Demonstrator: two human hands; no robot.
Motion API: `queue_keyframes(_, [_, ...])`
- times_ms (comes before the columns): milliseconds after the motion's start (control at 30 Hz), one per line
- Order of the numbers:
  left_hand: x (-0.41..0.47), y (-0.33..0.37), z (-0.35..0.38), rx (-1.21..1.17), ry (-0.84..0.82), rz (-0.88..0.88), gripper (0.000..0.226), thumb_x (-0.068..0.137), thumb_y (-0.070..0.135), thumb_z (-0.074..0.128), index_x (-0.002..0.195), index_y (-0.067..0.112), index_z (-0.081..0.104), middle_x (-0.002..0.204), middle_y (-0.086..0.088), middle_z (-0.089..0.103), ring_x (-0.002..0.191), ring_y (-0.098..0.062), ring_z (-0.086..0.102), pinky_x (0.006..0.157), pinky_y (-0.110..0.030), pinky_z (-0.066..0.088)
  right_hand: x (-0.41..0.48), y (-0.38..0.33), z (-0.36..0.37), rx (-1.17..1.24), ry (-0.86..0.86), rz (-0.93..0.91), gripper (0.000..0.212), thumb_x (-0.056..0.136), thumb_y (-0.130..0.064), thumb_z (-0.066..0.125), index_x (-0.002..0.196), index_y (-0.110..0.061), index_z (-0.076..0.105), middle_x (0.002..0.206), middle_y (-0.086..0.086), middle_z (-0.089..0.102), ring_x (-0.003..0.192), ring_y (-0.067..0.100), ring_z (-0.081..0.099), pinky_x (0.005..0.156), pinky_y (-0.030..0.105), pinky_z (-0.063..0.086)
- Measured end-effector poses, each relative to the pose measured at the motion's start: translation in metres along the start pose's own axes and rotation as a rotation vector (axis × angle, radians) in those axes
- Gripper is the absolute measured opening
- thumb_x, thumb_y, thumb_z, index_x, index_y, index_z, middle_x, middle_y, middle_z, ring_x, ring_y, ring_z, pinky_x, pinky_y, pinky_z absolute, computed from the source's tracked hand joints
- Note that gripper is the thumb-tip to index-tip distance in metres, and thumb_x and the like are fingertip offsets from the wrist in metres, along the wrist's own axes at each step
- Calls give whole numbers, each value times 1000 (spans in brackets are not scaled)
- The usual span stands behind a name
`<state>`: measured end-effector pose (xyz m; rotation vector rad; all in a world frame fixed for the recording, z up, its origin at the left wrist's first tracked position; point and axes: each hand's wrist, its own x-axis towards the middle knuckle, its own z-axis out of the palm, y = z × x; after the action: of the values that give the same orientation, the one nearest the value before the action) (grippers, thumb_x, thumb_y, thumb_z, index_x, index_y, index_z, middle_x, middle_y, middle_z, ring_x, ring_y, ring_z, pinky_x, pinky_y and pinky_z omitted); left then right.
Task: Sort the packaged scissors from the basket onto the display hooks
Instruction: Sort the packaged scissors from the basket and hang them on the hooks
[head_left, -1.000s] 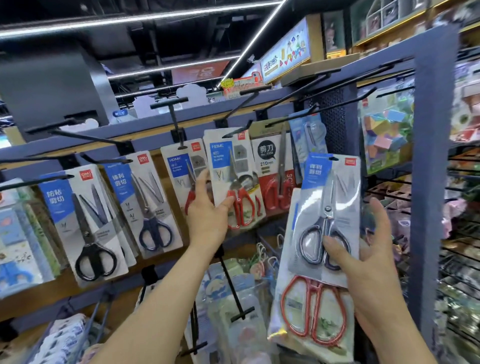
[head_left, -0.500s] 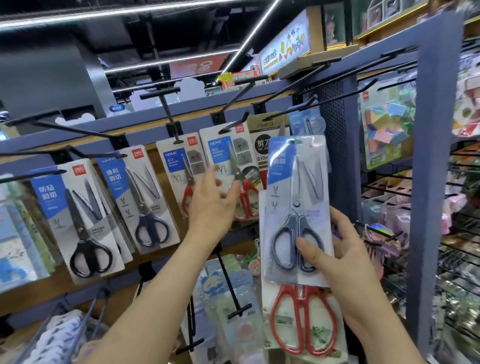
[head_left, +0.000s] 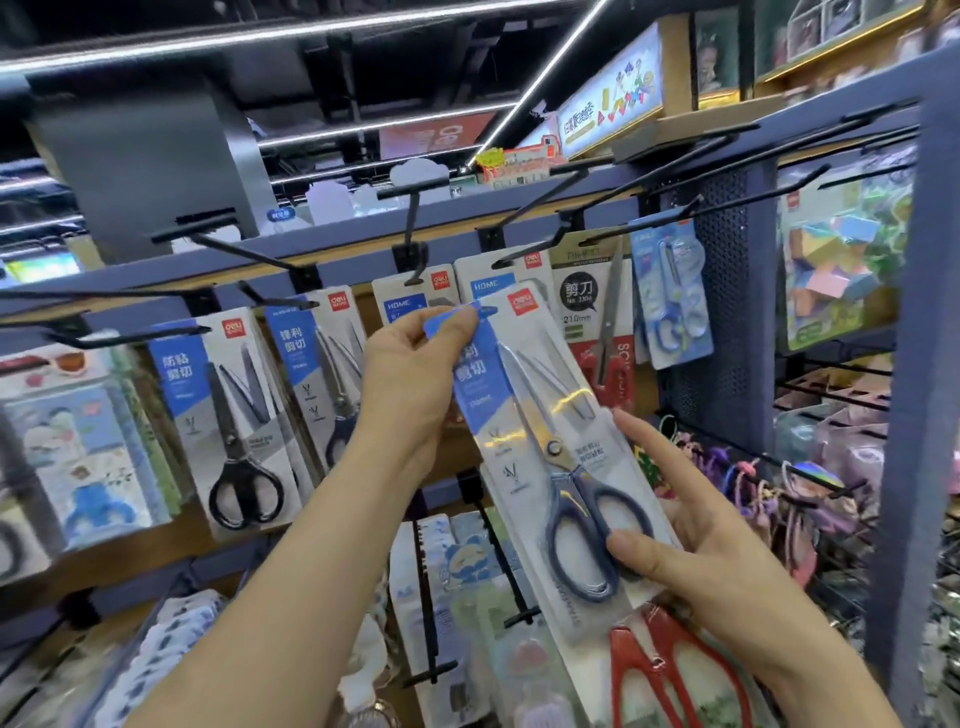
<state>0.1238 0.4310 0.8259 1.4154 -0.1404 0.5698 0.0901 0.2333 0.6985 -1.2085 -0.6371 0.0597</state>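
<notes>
A pack of blue-handled scissors (head_left: 540, 426) tilts in front of the display, its top toward the upper left. My left hand (head_left: 410, 379) pinches the pack's blue top corner. My right hand (head_left: 696, 551) grips its lower end with the thumb over the handles, and also holds a pack of red-handled scissors (head_left: 670, 675) behind it. Black display hooks (head_left: 415, 228) stick out from the blue rail above. Hung packs include black-handled scissors (head_left: 234, 415) and blue-handled scissors (head_left: 322, 374) at the left. No basket is in view.
More hung scissor packs sit behind: a red-handled pack (head_left: 597, 332) and a small light-blue pack (head_left: 672, 291). A blue upright post (head_left: 914, 364) stands at the right, with colourful goods beyond. Lower hooks (head_left: 519, 618) carry stationery packs beneath my arms.
My left hand left the hung red-handled packs and took the top of the blue-handled pack. The pack moved left and tilted. The view shifted down and left.
</notes>
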Motion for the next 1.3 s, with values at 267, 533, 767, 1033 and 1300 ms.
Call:
queue_keyframes(267, [-11, 25, -49, -65, 199, 187, 10, 98, 13, 58, 89, 12, 63, 66, 7, 73, 62, -7, 69, 58, -25, 55, 7, -9, 7, -295, 45, -22, 52, 86, -2, 67, 111, -47, 69, 117, -10, 72, 108, 6, 67, 88, 18, 52])
queue_keyframes(533, [-24, 45, -114, 480, 310, 517, 26, 97, 15, 60, 100, 40, 55, 112, 12, 63, 98, -12, 62, 85, -29, 50, 30, -13, 40, -149, 287, -61, 51, 87, 5, 65, 127, -24, 54, 92, 9, 78, 71, 24, 75, 51, 32, 57])
queue_keyframes(767, [-56, 35, -118, 574, 67, 304, 40, 96, 1, 54, 82, 34, 72, 83, 27, 71, 88, 12, 64, 74, -5, 49, 45, -27, 76, -56, 269, -162, 21, 81, -14, 69, 101, -11, 71, 86, 9, 78, 75, 21, 75, 69, 35, 61])
queue_keyframes(1033, [-75, 33, -123, 312, -14, 220, 13, 89, 20, 62, 85, 25, 74, 81, 14, 76, 84, -1, 70, 73, -15, 55, 59, -19, 124, -121, 198, -203, 10, 95, -11, 61, 102, -14, 67, 81, 5, 77, 71, 18, 72, 66, 31, 58])
queue_keyframes(1300, [-68, 40, -140, 319, -21, 256, 22, 89, 9, 67, 89, 30, 73, 89, 16, 76, 90, -1, 70, 75, -17, 55, 56, -13, 135, -259, 48, -146, 53, 99, -9, 55, 131, -50, 46, 89, 3, 78, 70, 19, 73, 58, 31, 57])
